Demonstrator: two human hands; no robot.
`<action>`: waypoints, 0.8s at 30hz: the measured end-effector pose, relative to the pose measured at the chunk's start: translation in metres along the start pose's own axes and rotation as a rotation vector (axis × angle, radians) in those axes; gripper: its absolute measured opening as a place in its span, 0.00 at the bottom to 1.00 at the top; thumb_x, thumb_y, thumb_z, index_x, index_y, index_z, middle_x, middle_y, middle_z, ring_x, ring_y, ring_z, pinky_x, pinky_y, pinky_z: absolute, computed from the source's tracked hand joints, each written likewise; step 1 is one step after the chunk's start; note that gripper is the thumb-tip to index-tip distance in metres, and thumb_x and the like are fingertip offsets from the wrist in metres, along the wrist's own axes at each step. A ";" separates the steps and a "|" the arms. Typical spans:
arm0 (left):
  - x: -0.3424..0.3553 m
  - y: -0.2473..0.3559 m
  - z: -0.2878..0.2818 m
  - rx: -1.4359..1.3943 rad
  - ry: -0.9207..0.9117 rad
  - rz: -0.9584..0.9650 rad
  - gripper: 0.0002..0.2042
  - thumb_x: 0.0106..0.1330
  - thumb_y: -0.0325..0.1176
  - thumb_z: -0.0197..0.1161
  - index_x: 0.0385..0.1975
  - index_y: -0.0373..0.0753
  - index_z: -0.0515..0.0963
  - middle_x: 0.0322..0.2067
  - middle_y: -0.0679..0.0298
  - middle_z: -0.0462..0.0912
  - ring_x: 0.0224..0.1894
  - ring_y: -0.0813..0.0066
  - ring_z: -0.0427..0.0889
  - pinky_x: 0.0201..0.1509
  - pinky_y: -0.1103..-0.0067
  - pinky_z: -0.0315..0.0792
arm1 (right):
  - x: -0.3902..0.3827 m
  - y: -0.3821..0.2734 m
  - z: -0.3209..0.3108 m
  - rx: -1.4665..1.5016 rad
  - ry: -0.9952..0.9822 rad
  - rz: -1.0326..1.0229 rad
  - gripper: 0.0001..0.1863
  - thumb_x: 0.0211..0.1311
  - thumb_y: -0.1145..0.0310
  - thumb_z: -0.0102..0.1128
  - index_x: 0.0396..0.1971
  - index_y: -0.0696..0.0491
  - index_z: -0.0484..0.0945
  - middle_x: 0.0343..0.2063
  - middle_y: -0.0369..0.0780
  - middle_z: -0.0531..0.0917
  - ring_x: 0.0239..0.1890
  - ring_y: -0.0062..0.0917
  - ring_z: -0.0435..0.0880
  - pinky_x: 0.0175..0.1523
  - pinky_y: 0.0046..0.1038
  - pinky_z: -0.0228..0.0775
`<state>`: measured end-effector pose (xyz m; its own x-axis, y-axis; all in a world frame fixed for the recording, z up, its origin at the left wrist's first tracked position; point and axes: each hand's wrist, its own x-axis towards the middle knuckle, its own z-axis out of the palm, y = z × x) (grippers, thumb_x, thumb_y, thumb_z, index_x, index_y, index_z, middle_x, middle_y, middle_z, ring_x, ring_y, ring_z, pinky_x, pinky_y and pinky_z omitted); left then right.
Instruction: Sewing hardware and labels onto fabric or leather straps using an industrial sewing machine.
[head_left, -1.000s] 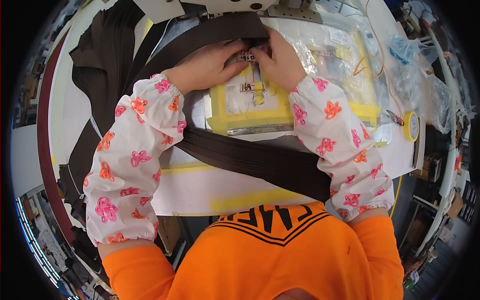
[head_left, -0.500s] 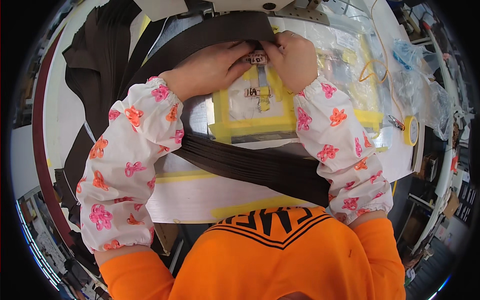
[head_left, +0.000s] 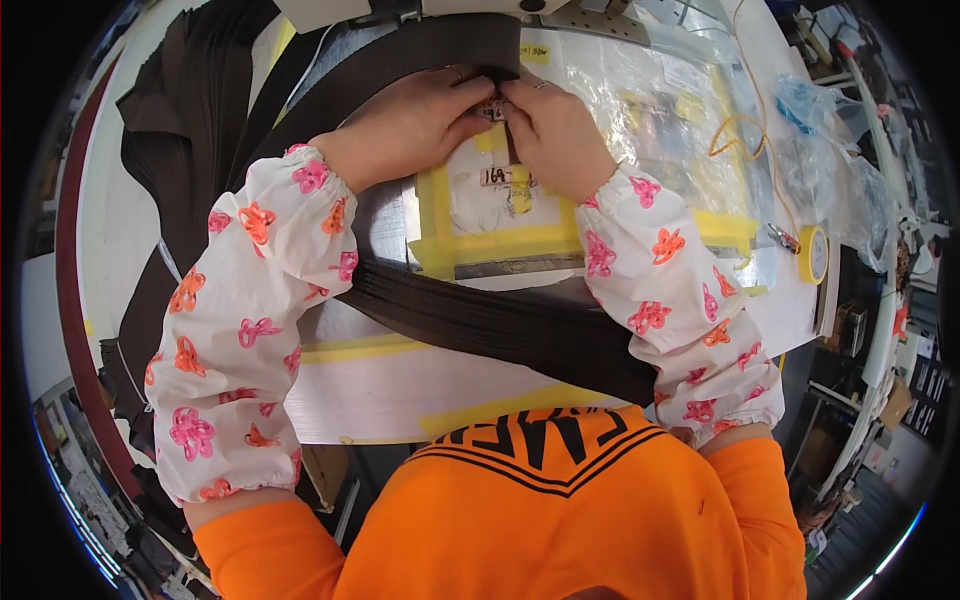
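Observation:
A dark brown ribbed fabric band (head_left: 400, 58) arcs across the far side of the table, its cut end near the middle. My left hand (head_left: 415, 125) pinches the band's lower edge close to that end, with thumb and fingers bent. Right beside it, my right hand (head_left: 562, 140) grips the end corner between thumb and fingers. The fingertips of both hands almost meet; what lies between them is partly hidden. Under the hands is a taped board (head_left: 510, 240) with yellow tape edging and small handwritten labels.
Bundled brown bands (head_left: 190, 130) hang at the left, and another bundle (head_left: 490, 325) crosses in front of me. A white machine housing (head_left: 480, 6) stands at the far edge. At right lie a yellow tape roll (head_left: 813, 255), an orange cord (head_left: 762, 150) and clear plastic bags (head_left: 850, 190).
The band's end has shifted left with both hands. My right hand has come closer to my left and slightly nearer to me. Both keep their pinch on the fabric.

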<state>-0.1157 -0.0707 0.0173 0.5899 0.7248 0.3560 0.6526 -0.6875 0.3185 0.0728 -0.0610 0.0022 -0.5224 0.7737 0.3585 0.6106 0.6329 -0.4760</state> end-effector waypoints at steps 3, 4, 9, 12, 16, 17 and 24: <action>-0.001 0.008 -0.008 -0.140 -0.106 -0.191 0.12 0.58 0.36 0.59 0.38 0.38 0.73 0.33 0.54 0.79 0.36 0.52 0.77 0.38 0.66 0.72 | 0.004 -0.017 0.008 -0.376 0.011 -0.021 0.17 0.49 0.74 0.52 0.42 0.57 0.76 0.49 0.47 0.76 0.37 0.33 0.81 0.38 0.31 0.74; -0.001 0.011 -0.014 -0.154 -0.148 -0.264 0.12 0.58 0.36 0.59 0.38 0.38 0.73 0.33 0.54 0.79 0.35 0.52 0.77 0.37 0.66 0.72 | 0.006 -0.024 0.008 -0.484 0.012 -0.016 0.17 0.48 0.75 0.52 0.42 0.56 0.76 0.48 0.45 0.77 0.37 0.31 0.81 0.38 0.31 0.75; 0.017 0.065 -0.060 -0.096 -0.428 -0.353 0.10 0.58 0.29 0.57 0.39 0.36 0.74 0.34 0.54 0.80 0.38 0.54 0.79 0.39 0.68 0.72 | 0.011 -0.029 0.010 -0.598 -0.054 0.022 0.14 0.49 0.68 0.54 0.37 0.57 0.76 0.47 0.43 0.77 0.37 0.30 0.80 0.37 0.30 0.72; 0.006 0.076 -0.056 -0.011 0.134 0.007 0.15 0.55 0.22 0.55 0.44 0.35 0.74 0.42 0.53 0.78 0.45 0.57 0.78 0.46 0.71 0.72 | 0.010 -0.026 0.018 -0.410 -0.009 -0.030 0.15 0.50 0.69 0.53 0.39 0.57 0.77 0.41 0.40 0.79 0.38 0.29 0.79 0.42 0.30 0.67; -0.024 0.024 -0.016 0.409 -0.040 -0.119 0.20 0.53 0.20 0.53 0.48 0.34 0.73 0.50 0.53 0.74 0.52 0.58 0.74 0.53 0.72 0.71 | 0.021 -0.029 -0.007 -0.680 -0.213 -0.136 0.15 0.49 0.71 0.54 0.40 0.53 0.77 0.46 0.37 0.78 0.40 0.28 0.80 0.42 0.31 0.68; -0.024 0.017 -0.013 0.383 -0.030 -0.099 0.19 0.54 0.22 0.53 0.47 0.35 0.73 0.49 0.55 0.75 0.51 0.59 0.75 0.53 0.72 0.71 | 0.022 -0.024 -0.010 -0.633 -0.245 -0.140 0.16 0.49 0.71 0.54 0.41 0.53 0.77 0.48 0.36 0.77 0.41 0.27 0.80 0.42 0.31 0.68; 0.002 -0.015 -0.019 0.359 -0.027 0.198 0.11 0.56 0.28 0.54 0.39 0.37 0.78 0.46 0.60 0.78 0.47 0.62 0.77 0.53 0.70 0.70 | 0.024 0.000 -0.036 -0.347 -0.383 -0.208 0.21 0.50 0.74 0.51 0.47 0.52 0.75 0.53 0.36 0.75 0.45 0.27 0.79 0.43 0.32 0.68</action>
<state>-0.1334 -0.0600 0.0297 0.7302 0.5840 0.3546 0.6465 -0.7584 -0.0824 0.0816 -0.0416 0.0402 -0.7923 0.6063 0.0688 0.5979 0.7939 -0.1109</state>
